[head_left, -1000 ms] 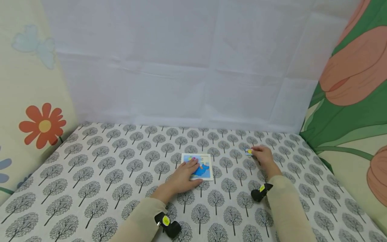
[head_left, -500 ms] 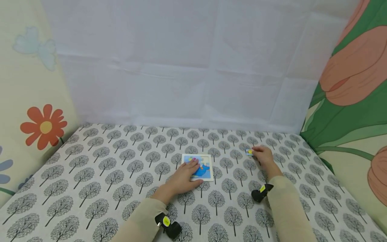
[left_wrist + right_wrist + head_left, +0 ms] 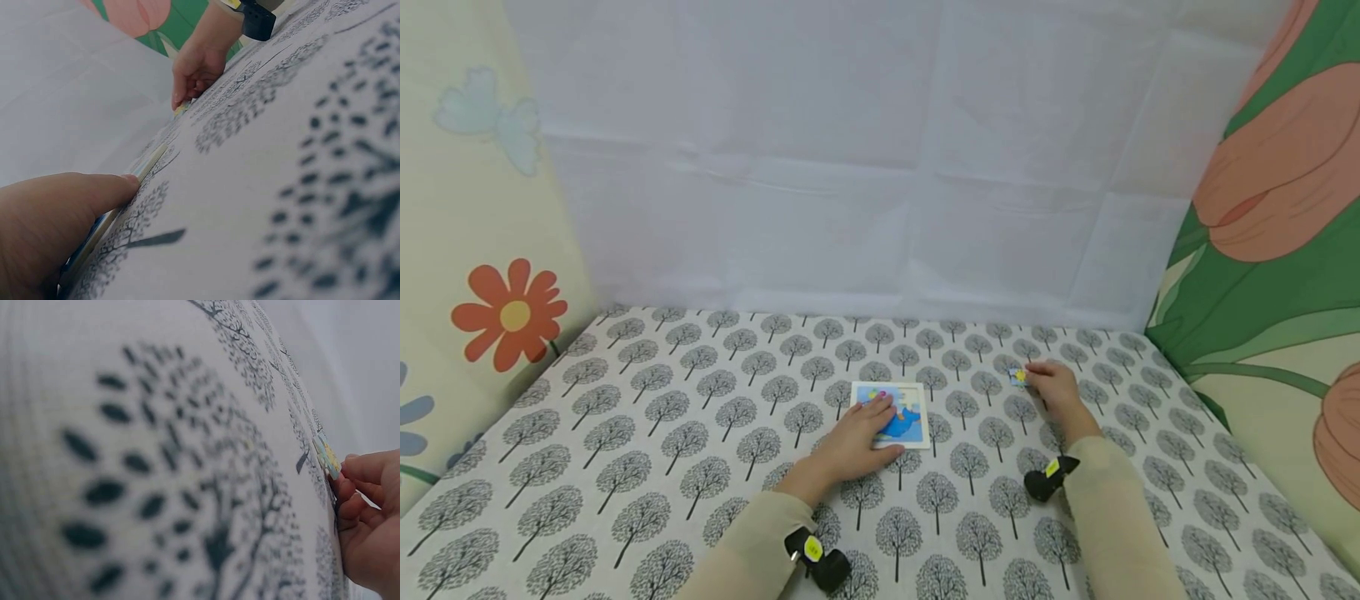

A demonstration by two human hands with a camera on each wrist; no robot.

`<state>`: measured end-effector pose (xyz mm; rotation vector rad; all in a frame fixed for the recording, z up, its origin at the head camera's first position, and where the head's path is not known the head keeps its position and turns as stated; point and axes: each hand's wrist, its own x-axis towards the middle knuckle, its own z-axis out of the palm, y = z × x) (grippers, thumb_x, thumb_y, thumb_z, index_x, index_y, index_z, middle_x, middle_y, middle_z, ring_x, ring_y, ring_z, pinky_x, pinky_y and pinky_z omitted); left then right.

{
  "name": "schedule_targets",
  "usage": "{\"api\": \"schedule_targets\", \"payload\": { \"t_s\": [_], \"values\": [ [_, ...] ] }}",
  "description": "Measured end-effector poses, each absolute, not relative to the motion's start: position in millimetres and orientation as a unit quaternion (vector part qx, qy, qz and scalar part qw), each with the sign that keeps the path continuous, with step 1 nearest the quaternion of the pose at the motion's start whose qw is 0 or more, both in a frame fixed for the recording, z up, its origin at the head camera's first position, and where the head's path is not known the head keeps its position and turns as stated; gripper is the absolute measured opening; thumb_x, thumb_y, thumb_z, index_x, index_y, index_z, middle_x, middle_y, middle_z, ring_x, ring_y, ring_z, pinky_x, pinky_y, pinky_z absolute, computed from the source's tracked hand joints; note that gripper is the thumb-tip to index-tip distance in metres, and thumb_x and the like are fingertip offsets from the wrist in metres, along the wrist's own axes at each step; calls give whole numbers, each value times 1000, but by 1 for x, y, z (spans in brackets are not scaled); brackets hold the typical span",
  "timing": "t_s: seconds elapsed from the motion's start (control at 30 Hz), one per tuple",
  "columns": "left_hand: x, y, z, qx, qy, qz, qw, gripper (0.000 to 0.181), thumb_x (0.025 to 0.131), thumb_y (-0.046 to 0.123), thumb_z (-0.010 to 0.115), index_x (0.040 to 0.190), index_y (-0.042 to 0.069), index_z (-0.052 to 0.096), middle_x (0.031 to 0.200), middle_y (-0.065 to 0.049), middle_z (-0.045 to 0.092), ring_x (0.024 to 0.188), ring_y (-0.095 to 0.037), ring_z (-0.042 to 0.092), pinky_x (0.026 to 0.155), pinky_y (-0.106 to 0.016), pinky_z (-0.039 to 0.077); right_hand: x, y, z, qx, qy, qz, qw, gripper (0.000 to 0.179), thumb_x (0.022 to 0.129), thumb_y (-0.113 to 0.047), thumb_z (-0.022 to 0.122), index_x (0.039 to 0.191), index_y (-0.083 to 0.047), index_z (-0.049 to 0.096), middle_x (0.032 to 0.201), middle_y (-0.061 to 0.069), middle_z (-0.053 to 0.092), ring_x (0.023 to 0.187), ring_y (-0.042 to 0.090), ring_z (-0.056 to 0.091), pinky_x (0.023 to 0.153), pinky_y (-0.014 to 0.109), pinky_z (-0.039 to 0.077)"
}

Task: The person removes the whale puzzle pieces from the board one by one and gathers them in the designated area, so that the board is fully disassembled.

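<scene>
A small square jigsaw puzzle in a white-rimmed tray [image 3: 926,427] lies on the cloth, with a blue sea-animal picture. My left hand [image 3: 853,440] rests over its left part, fingers spread and fairly straight, hiding that side. In the left wrist view, the thumb of my left hand [image 3: 69,215] lies along the tray's edge. Off to the right, my right hand [image 3: 1055,392] pinches a small puzzle piece [image 3: 1018,377], blue with a yellow sun-like shape. The right wrist view shows the puzzle piece [image 3: 327,456] between thumb and fingers, close over the cloth. A pale bare spot [image 3: 912,397] shows at the puzzle's upper right.
A white cloth [image 3: 700,475] printed with dark trees covers the table. Behind it hangs a white sheet [image 3: 820,167]. Flower-patterned panels [image 3: 512,208] stand at both sides. Each sleeve carries a black wrist camera [image 3: 817,560].
The hands, the puzzle and the held piece stay almost in place; the piece tilts very slightly in the right hand's fingers.
</scene>
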<state>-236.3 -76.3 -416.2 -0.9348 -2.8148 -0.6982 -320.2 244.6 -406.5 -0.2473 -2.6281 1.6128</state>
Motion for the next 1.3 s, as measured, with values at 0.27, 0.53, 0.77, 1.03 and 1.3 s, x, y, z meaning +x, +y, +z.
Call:
{"api": "schedule_targets", "payload": {
  "t_s": [0.27,0.53,0.77,1.03,1.3],
  "values": [
    [-236,-75,-416,-310,-921,-230,46,62,83,37,53,128,-2,39,135,-15,29,125,-25,22,100,-43,16,-317,248,-403,-87,-839,537,11,36,90,-13,45,121,5,45,118,23,44,100,29,46,78,37,43],
    [-236,-72,-415,-310,-922,-227,44,61,83,38,53,128,-2,39,135,-15,30,125,-25,23,100,-43,17,-315,247,-397,-109,-830,548,1,37,90,-15,46,123,2,44,112,18,47,75,15,46,59,27,41],
    [-236,-72,-414,-308,-923,-228,45,62,83,37,54,128,-2,39,135,-15,30,124,-25,23,100,-43,17,-315,235,-389,-111,-836,537,17,36,88,-17,49,120,1,47,117,18,47,91,21,49,69,25,44],
    [-236,-74,-413,-304,-922,-233,52,61,82,36,55,126,-4,40,134,-16,30,124,-26,24,100,-43,17,-315,211,-386,-57,-839,542,4,36,88,-20,51,118,-1,49,114,16,49,93,25,48,73,32,44],
    [-237,-76,-415,-309,-920,-235,55,62,81,36,56,125,-5,41,133,-18,32,123,-27,25,100,-43,18,-313,186,-384,-42,-853,520,13,31,86,-19,53,112,-1,55,105,14,55,84,23,52,67,31,44]
  ]
}}
